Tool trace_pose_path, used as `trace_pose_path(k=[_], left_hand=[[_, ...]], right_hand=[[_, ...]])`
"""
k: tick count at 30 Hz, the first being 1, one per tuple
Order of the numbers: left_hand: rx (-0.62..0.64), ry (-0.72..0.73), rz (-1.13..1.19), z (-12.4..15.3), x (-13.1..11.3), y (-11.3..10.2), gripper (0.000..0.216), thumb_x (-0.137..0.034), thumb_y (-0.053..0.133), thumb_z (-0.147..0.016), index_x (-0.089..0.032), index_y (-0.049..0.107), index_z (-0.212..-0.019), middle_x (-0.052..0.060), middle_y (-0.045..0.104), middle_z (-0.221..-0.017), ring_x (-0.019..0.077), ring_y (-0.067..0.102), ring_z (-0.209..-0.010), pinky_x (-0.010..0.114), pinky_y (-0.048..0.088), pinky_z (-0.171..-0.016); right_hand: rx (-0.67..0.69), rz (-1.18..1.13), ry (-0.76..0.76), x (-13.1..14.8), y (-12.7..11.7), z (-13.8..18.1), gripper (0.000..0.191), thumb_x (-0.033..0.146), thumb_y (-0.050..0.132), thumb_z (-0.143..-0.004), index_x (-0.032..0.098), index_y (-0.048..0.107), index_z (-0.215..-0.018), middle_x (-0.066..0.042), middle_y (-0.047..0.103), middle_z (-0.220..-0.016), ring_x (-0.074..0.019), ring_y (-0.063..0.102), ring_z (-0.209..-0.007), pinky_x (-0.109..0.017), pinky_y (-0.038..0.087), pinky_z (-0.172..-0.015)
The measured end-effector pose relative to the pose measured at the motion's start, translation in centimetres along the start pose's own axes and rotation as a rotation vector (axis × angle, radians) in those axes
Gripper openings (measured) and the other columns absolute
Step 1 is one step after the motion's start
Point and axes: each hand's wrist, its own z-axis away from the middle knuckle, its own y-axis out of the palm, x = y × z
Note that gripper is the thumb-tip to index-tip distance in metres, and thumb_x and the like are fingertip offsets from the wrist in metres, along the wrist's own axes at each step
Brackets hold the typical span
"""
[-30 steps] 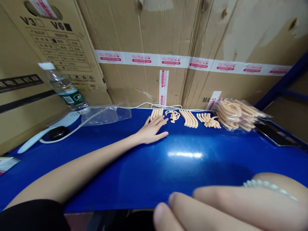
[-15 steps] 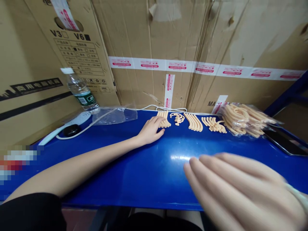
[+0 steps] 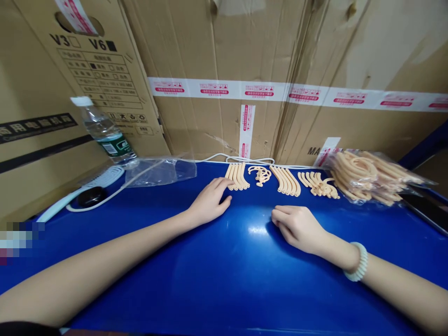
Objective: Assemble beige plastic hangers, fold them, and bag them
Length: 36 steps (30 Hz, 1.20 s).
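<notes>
Blue tabletop [image 3: 217, 280], right of centre: my right hand [image 3: 299, 228], close to the lens a moment ago, is now lower and curled, its contents impossible to tell. My left hand [image 3: 210, 201], thumb spread, has fingertips at the leftmost beige strips [image 3: 240, 177], mid-frame, putting both hands, apart, near them.

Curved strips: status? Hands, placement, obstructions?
Left hand at leftmost curved strips. Right hand curled over tabletop. Strips side by side. White cable behind, not blocking.

Smooth, glossy blue tabletop [image 3: 217, 280] gleaming down low! Matt, creased cardboard [image 3: 189, 42] up top; smooth-looking beige strips [image 3: 237, 177] mid-frame, shiny clear plastic bag [image 3: 367, 177] at right.
</notes>
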Motion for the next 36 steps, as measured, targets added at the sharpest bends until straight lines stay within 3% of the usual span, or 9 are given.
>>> trace_pose_path(k=[12,36], left_hand=[[0.022,0.077,-0.056,0.14,-0.36,-0.11,0.033,-0.016,0.051,-0.092,-0.02,0.056,-0.125,0.013,0.061,-0.131,0.0298,0.055,-0.127,0.051,0.049,-0.107],[0.004,-0.069,-0.024,0.21,0.29,0.15,0.036,-0.02,0.05,-0.093,-0.016,0.053,-0.129,0.015,0.061,-0.132,0.0292,0.059,-0.126,0.048,0.048,-0.111]], right_hand=[[-0.007,-0.116,0.002,-0.23,-0.12,0.11,0.021,0.009,0.035,-0.092,0.021,0.047,-0.079,-0.002,0.054,-0.075,-0.0174,0.047,-0.063,-0.028,0.035,-0.06],[0.037,-0.107,0.002,-0.13,-0.4,0.01,0.022,0.01,0.034,-0.094,0.021,0.047,-0.08,-0.002,0.054,-0.076,-0.0176,0.048,-0.064,-0.029,0.036,-0.062]])
